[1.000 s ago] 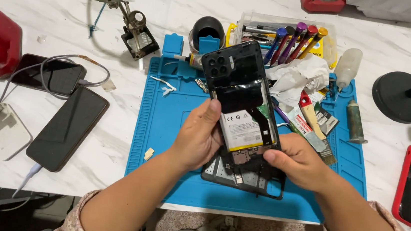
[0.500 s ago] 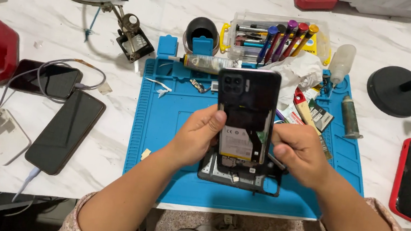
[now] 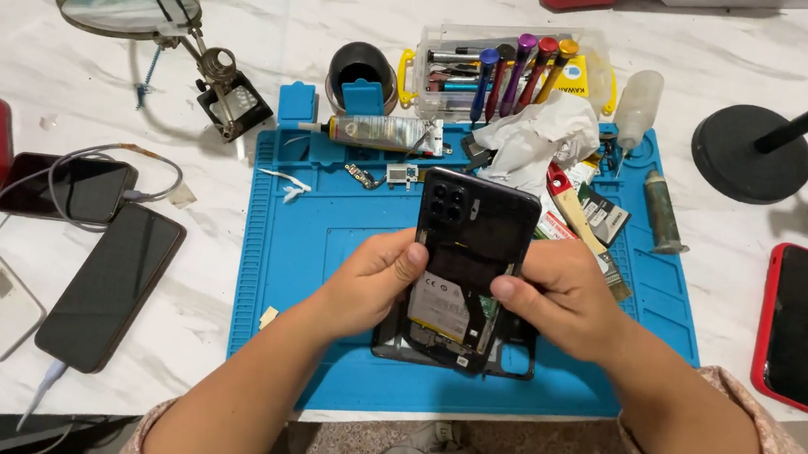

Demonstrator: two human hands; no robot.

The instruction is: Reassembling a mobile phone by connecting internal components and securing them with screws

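Both hands are pinching the glossy black plastic back cover (image 3: 476,226), left hand (image 3: 371,278) and right hand (image 3: 555,296) holding it half over the opened black phone body (image 3: 458,336) on the blue silicone repair mat (image 3: 323,249); battery showing, cover not yet seated.

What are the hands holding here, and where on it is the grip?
Both hands grip the black phone back cover: left hand on its left edge, right hand on its right edge.

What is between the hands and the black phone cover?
Nothing visible. The left hand and right hand both grip the black back cover directly, holding it tilted above the opened phone on the blue mat.
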